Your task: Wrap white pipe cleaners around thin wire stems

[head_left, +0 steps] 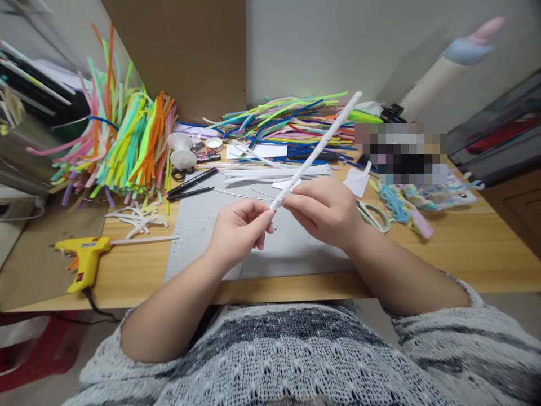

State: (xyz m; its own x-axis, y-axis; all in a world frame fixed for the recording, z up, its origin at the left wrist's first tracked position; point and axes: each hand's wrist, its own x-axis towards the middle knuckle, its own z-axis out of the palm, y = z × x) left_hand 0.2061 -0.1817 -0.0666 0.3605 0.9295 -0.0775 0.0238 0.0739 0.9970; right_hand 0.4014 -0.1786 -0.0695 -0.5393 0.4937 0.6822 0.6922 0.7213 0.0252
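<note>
A long white pipe cleaner (pixel 324 141) slants up to the right over the grey mat (pixel 198 225). Its lower end is pinched between the thumb and fingers of my left hand (pixel 240 228). My right hand (pixel 327 208) closes its fingertips on the same stem, just above and to the right of the left fingertips. Behind the hands, several white pipe cleaners (pixel 249 177) lie on the mat, with thin wires (pixel 224 193) near them.
At left are a yellow glue gun (pixel 87 256), short white pieces (pixel 139 219) and colourful bundled pipe cleaners (pixel 135 141). Black pens (pixel 194 183) and a white spool (pixel 181 151) stand nearby. Green-handled scissors (pixel 374 215) lie right, before braided pastel pieces (pixel 431 197).
</note>
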